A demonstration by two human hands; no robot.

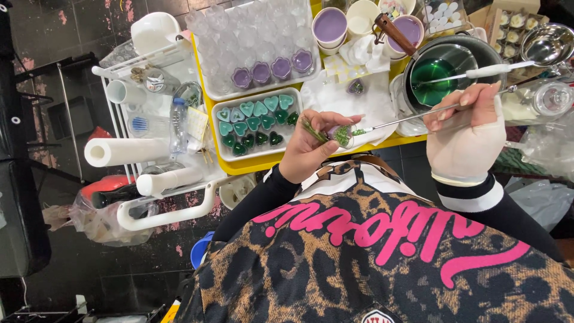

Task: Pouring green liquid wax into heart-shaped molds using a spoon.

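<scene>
Left hand (311, 149) pinches small clear cup (342, 135) with green bits – right hand (466, 134), at 3 o'clock, grips thin metal tool (406, 118), tip in cup.

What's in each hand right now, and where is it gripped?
Left hand pinches a small clear mould by its near end; right hand grips thin metal tweezers at their rear end.

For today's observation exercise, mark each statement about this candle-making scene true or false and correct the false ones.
1. The left hand holds a small clear heart-shaped cup with green bits. True.
2. The right hand is empty. False: it grips a long thin metal tool.
3. The round metal pot holds red liquid. False: the liquid is green.
4. The white tray of green heart-shaped candles rests on the yellow table. True.
</scene>
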